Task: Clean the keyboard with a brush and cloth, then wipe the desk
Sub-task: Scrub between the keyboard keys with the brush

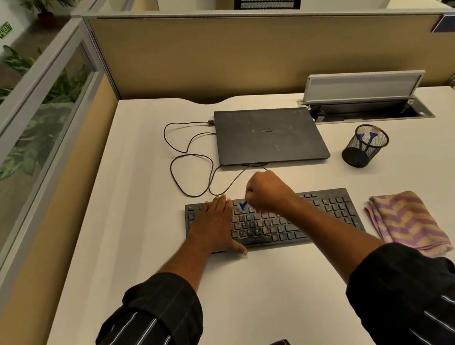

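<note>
Head view: brushing step in hand. Left hand lies flat, fingers straight, on the keyboard at its 9 o'clock end. Right hand is curled round a blue brush at the top rows (grit on centre keys). Cloth sits folded on the desk at 3 o'clock. Next, prob.: light strokes toward 6 o'clock.

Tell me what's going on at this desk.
A person is cleaning a black keyboard. The left hand lies flat on its left end, while the right hand grips a small blue brush over the upper key rows. Yellowish crumbs speckle the middle keys. The folded purple-and-yellow cloth lies on the desk right of the keyboard, untouched.
</note>
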Motion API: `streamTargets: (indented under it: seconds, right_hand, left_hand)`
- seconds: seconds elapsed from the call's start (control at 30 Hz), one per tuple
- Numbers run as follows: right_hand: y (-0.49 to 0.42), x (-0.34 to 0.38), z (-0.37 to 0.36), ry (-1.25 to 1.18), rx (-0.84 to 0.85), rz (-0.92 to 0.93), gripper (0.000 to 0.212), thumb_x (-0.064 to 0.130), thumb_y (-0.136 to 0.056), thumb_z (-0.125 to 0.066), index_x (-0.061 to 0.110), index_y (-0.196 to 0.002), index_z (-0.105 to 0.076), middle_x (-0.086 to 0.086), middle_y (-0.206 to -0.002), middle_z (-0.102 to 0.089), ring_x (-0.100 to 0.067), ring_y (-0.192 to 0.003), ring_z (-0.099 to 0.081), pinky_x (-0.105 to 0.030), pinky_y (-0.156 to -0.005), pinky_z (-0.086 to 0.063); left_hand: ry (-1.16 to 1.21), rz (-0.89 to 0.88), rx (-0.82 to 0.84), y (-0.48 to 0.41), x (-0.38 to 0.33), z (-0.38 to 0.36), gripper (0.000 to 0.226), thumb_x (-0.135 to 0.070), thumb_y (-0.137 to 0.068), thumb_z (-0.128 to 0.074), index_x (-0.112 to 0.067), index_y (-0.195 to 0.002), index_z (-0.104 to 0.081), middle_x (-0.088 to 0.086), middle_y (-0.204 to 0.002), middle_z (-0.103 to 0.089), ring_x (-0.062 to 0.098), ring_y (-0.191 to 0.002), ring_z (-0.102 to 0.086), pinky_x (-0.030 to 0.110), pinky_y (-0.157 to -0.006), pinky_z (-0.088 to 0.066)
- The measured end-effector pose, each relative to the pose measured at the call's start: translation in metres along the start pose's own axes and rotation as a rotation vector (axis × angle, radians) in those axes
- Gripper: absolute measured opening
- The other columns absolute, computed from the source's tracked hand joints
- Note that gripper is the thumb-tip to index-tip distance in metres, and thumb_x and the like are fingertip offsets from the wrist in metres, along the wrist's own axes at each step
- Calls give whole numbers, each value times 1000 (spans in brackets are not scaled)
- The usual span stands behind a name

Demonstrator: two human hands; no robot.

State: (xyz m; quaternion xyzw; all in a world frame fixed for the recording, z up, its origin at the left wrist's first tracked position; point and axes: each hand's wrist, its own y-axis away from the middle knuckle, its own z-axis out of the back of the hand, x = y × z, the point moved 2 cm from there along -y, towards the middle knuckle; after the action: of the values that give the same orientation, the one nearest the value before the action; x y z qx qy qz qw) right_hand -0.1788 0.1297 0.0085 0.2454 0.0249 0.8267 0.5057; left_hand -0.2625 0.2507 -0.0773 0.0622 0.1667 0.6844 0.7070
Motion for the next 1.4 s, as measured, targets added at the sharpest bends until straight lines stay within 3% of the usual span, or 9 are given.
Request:
streamTargets:
  seconds: [0.13,0.27,0.43,0.97,1.4]
  right_hand:
    - [0,3,-1,21,-18,58,16,9,-90,-59,5,-94,-74,-9,-88,-73,-15,-71,-63,-27,-67,-54]
    - [4,4,-7,112,66,114,16,13,-90,-63,3,-98,-74,-10,-91,-73,-19,-80,-67,-34,-79,-58]
    - [4,8,1,124,10,146,16,10,-89,-61,5,-95,-74,-9,-90,-73,-18,-78,-66,-32,-75,-58]
    - [-1,3,-2,71,-21,55,14,8,-87,-59,2,-87,-72,-12,-82,-70,-23,-74,-66,-38,-74,-60]
    - [-2,12,-15,9,24,50,14,6,-89,-58,2,-91,-72,-11,-86,-71,-21,-74,-67,-30,-71,-59]
  left_hand:
    - [-8,-6,-24,3,1,3,137,-85,-61,-69,-9,-158,-9,12,-167,-10,28,-154,-7,45,-125,-10]
    - [-11,1,-25,5,1,4,138,-84,-61,-70,-8,-158,-9,13,-167,-10,29,-154,-7,45,-125,-10]
    - [-3,-1,-26,4,2,2,139,-84,-60,-71,-8,-158,-9,13,-167,-9,28,-154,-7,45,-125,-9]
    - [-15,0,-13,1,5,-2,141,-87,-60,-69,-8,-158,-5,13,-167,-7,29,-155,-5,47,-125,-11]
    - [-11,-1,-15,1,10,-3,144,-86,-58,-70,-6,-158,-4,13,-167,-7,28,-155,-4,46,-126,-9]
